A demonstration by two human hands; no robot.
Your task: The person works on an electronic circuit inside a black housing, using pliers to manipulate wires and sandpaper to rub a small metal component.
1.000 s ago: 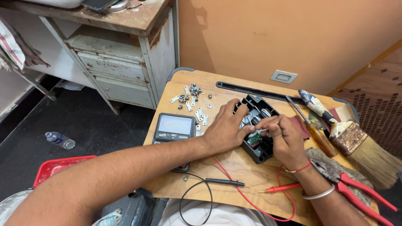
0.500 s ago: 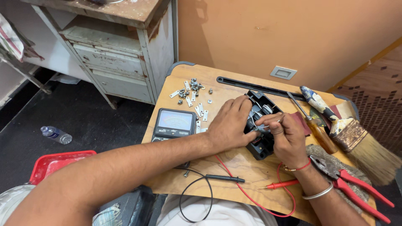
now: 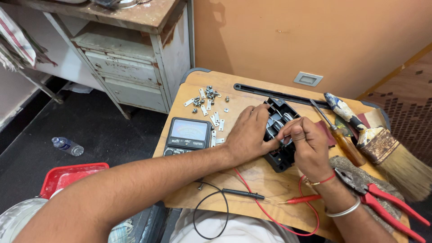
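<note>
Both hands on a black plastic housing (image 3: 282, 153) lying mid-right on the wooden board (image 3: 252, 180). Left hand (image 3: 247, 135) lies flat-ish over housing's left side, fingers curled loosely, pressing/steadying it. Right hand (image 3: 303, 141) w/ fingertips pinched together over housing's middle; something small & metal-looking in the pinch, too small to tell what. Multimeter (image 3: 189, 136) just left of left hand; red probe (image 3: 303, 199) & black probe (image 3: 243, 194) lie near the board's front edge. Loose screws & metal plates (image 3: 208, 104) toward the back left. Screwdriver (image 3: 337, 135), paintbrush (image 3: 382, 148) & red-handled pliers (image 3: 378, 198) to the right of right hand.
</note>
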